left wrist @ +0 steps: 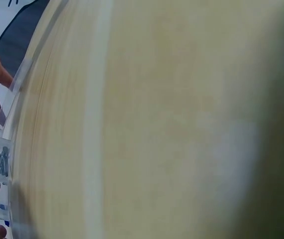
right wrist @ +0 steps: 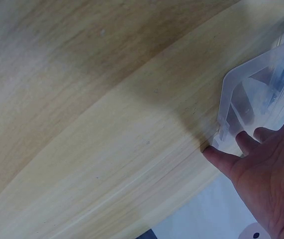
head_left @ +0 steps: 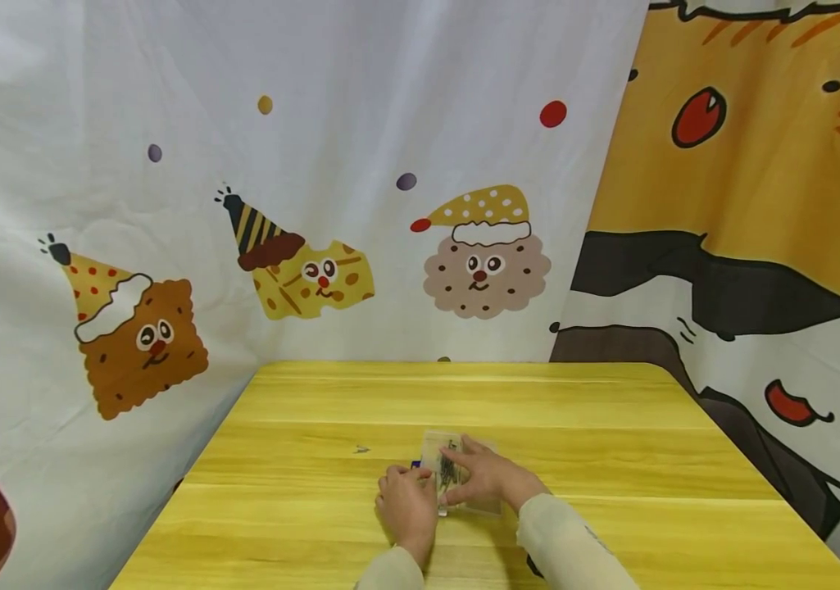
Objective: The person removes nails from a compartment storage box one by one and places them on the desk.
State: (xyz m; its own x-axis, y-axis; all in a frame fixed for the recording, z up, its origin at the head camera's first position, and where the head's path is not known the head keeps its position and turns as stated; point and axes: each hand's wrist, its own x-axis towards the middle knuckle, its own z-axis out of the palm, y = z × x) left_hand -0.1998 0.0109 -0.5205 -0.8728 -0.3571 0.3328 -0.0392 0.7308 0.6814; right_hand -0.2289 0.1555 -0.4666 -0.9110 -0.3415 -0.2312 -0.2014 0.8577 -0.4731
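Note:
A clear plastic box (head_left: pixel 430 442) lies on the wooden table with its see-through lid (head_left: pixel 484 501) laid out to the right. Small dark slender pieces (head_left: pixel 449 467) lie inside; the left wrist view shows them as a cluster (left wrist: pixel 3 162) behind the clear wall. My left hand (head_left: pixel 408 506) grips the box at its left side, fingers bent. Spread across box and lid is my right hand (head_left: pixel 489 475). In the right wrist view, the extended fingers of the right hand (right wrist: pixel 271 169) touch the clear lid (right wrist: pixel 246 94). A small blue piece (head_left: pixel 415 465) shows by the left fingers.
A few tiny grey pieces (head_left: pixel 362 449) lie on the table (head_left: pixel 301 508) left of the box. Something dark (head_left: pixel 533 565) shows partly beside the right sleeve. Behind the table hangs a white curtain (head_left: pixel 360 106) with cartoon prints.

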